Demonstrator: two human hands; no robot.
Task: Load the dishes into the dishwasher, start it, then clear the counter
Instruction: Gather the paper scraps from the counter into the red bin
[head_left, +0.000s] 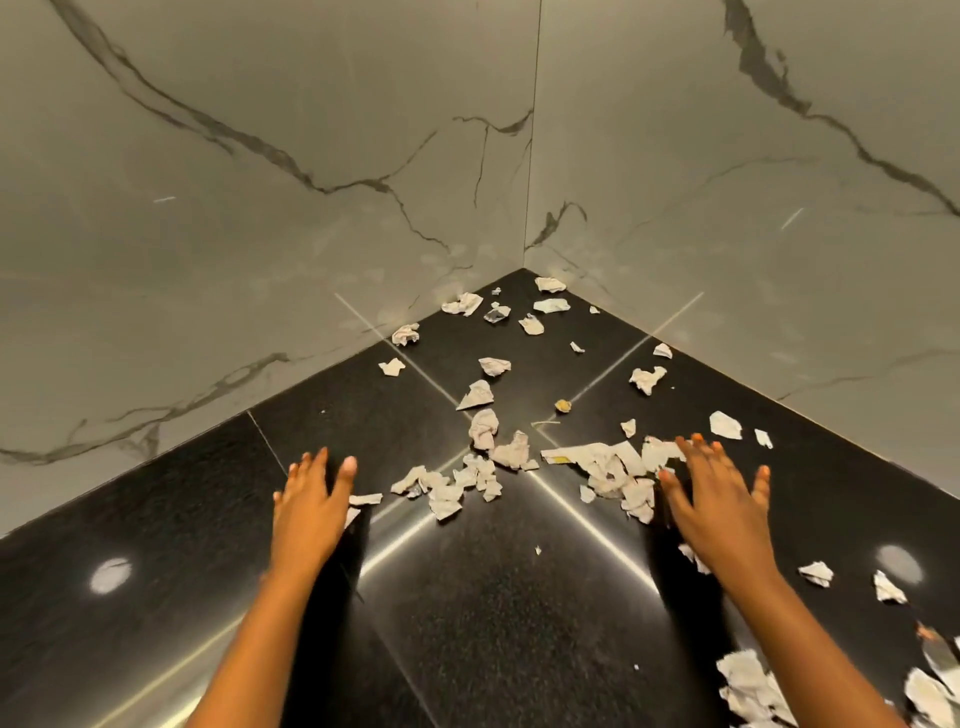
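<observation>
A glossy black counter (493, 623) runs into a corner between two marble walls. Several crumpled and torn white paper scraps (483, 428) lie scattered over it, thickest in the middle and toward the corner. My left hand (311, 499) lies flat with straight fingers, palm down, just left of a small scrap (365, 500). My right hand (714, 499) is spread flat too, its fingers at the edge of a larger heap of scraps (610, 467). Neither hand holds anything.
Grey-veined marble walls (260, 208) close the counter on the left and right and meet at the far corner (524, 267). More paper pieces (753, 686) pile at the lower right edge. A small yellowish crumb (562, 405) lies mid-counter.
</observation>
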